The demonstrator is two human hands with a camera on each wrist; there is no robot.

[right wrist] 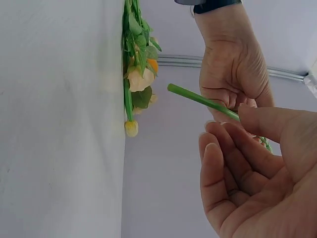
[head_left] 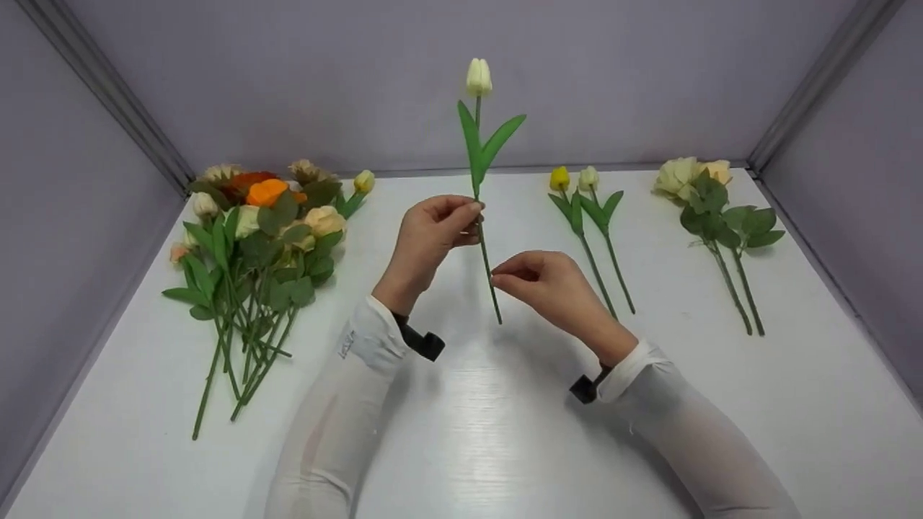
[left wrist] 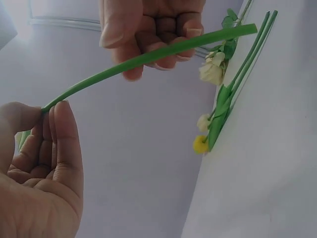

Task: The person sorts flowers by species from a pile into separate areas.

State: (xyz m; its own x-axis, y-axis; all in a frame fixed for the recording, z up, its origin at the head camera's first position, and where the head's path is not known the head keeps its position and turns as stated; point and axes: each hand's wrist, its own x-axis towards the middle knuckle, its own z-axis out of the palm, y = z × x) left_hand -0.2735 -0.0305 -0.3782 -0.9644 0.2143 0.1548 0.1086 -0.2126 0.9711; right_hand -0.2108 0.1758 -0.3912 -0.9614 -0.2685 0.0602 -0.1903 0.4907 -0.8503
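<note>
A white artificial tulip (head_left: pixel 478 77) with two green leaves stands nearly upright above the table. My left hand (head_left: pixel 437 234) pinches its stem just below the leaves, between thumb and fingers. Lower down, my right hand (head_left: pixel 544 285) has its thumb and fingertips at the stem (right wrist: pixel 198 98), fingers curled. The cut end of the stem sticks out past the right fingertips. To the right lie a yellow tulip (head_left: pixel 560 178) and another white tulip (head_left: pixel 589 177), side by side. In the left wrist view the held flower's head is mostly hidden behind the left hand.
A mixed pile of flowers (head_left: pixel 267 238), with orange, cream and peach blooms and crossed stems, covers the left of the white table (head_left: pixel 476 432). Two pale roses (head_left: pixel 678 178) lie at the right. Grey panels (head_left: pixel 360 86) close in the back and sides.
</note>
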